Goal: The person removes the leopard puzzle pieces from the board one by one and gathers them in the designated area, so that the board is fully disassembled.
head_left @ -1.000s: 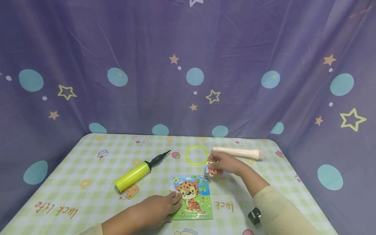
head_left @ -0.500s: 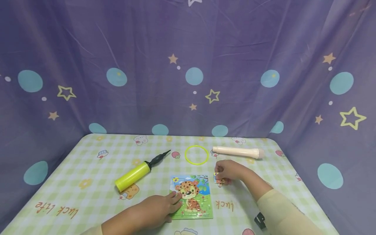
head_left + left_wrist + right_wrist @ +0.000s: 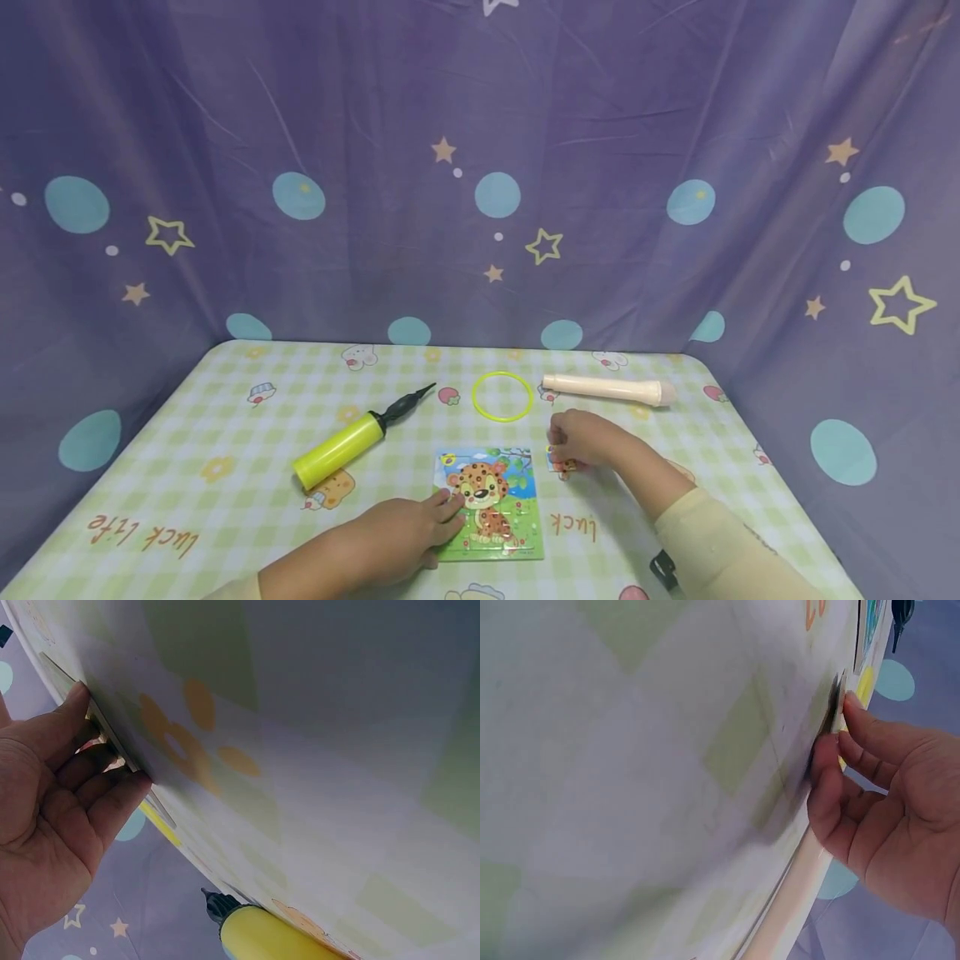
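Observation:
A square jigsaw puzzle (image 3: 491, 504) with a spotted leopard cub picture lies flat near the front of the table. My left hand (image 3: 401, 533) rests on its left side, fingers over the picture and thumb by the near edge. In the left wrist view, the left hand (image 3: 64, 780) has thumb and little finger at the edge of the puzzle board (image 3: 116, 746). To the right of the puzzle, my right hand (image 3: 588, 437) pinches a small puzzle piece (image 3: 566, 467), partly covered by the fingers. In the right wrist view, the piece (image 3: 841, 694) is close over the tablecloth.
A yellow hand pump (image 3: 341, 450) with a black nozzle lies to the left. Behind the puzzle are a yellow ring (image 3: 502, 397) and a pale microphone-shaped toy (image 3: 607, 389). A small black object (image 3: 663, 570) shows beside the right sleeve. A purple curtain (image 3: 480, 292) hangs behind the checked table (image 3: 262, 433).
My right hand has moved right and toward me with the piece, away from the ring and microphone-shaped toy, then lowered it to the cloth. The left hand and puzzle have stayed put.

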A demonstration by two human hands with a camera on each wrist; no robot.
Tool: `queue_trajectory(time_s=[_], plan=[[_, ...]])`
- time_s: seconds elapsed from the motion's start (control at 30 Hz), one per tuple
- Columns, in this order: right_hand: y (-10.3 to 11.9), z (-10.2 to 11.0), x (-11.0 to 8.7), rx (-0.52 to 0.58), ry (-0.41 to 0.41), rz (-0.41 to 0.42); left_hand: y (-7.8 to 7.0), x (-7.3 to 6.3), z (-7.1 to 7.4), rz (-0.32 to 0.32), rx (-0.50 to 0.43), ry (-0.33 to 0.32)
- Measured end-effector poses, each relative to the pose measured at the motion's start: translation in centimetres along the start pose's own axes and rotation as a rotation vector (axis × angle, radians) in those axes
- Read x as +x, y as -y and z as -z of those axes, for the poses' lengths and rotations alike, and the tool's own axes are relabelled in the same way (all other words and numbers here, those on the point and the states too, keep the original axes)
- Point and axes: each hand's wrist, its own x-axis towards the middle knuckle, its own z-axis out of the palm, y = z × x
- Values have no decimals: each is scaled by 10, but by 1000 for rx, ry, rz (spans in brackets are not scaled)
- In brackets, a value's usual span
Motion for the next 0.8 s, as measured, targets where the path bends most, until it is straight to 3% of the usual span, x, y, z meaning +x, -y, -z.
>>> queue_trajectory(time_s=[0.17,0.33,0.43,0.57,0.8], plan=[[3,0,-3,-121,-12,-17,0,1,-1,-11,5,-2],[8,2,-4,-155,-48,12,0,1,0,-3,7,12],[20,5,-3,-99,-76,94,0,1,1,1,12,16],[42,1,3,-7,-27,216,-1,1,1,6,21,15],[72,-27,11,-63,67,355,-1,2,2,-6,53,11]])
